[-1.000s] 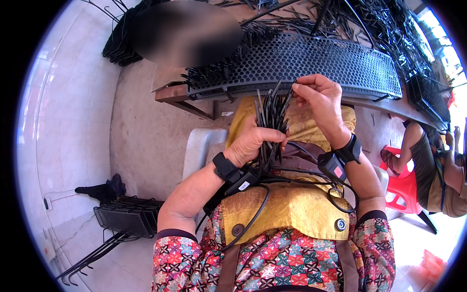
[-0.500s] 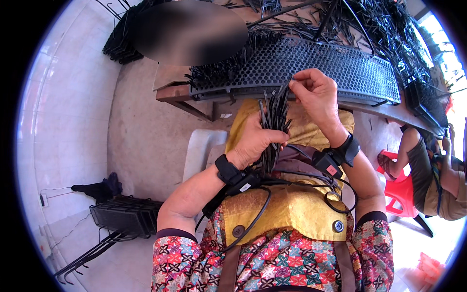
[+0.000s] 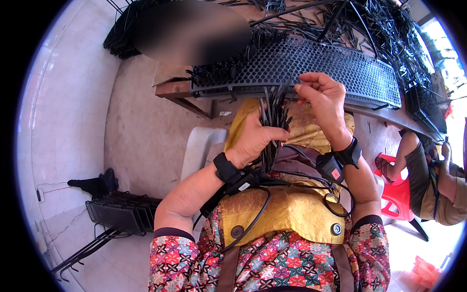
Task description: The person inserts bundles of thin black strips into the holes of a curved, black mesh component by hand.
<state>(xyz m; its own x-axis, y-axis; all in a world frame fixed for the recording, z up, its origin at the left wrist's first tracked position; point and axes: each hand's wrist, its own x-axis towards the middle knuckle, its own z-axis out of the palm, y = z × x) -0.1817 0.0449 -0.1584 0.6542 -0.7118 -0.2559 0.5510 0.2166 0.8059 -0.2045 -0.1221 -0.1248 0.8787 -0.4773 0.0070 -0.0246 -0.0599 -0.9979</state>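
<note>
Left grip [image 3: 253, 138] clasps black strips [image 3: 275, 109]; right grip [image 3: 327, 103] beside their tips, cannot tell if pinching; perforated panel [image 3: 316, 63] beyond both.

The bare left hand [image 3: 255, 138] curls closed, thumb [image 3: 276, 134] across; the bare right hand [image 3: 327, 102] sits higher, fingers [image 3: 318, 78] bent; 2 bare forearms [image 3: 187, 192] angle inward from below.

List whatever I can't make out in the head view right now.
In the head view:
Most fingers of the left hand: hidden behind the bundle of black strips.
Whether the right hand pinches a strip: too small to tell.
Whatever lies behind the blurred oval: masked.
The co-worker: partly cut off by the right rim.
</note>
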